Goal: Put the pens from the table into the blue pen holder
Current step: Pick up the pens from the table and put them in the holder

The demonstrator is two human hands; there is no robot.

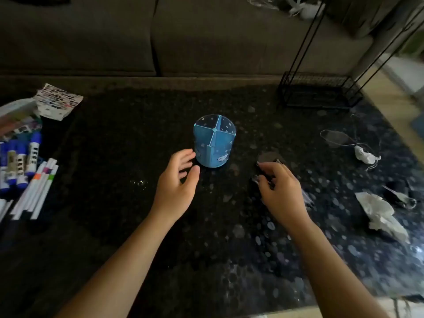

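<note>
The blue pen holder [214, 143] stands upright in the middle of the dark speckled table [114, 138], divided into compartments that look empty. My left hand [175, 183] hovers just left of its base, fingers apart, holding nothing. My right hand [278, 189] lies to the right of the holder, fingers curled over several dark pens [267, 173] on the table; the pens blur into the dark surface. White markers with coloured bands [36, 187] and blue-capped markers [20, 161] lie at the far left.
A printed packet [57, 102] and a pen pack [16, 120] sit at the back left. A black wire rack [319, 90] stands at the back right. Crumpled tissues [380, 214] and a thin cord [348, 138] lie on the right. A dark sofa [137, 35] runs behind.
</note>
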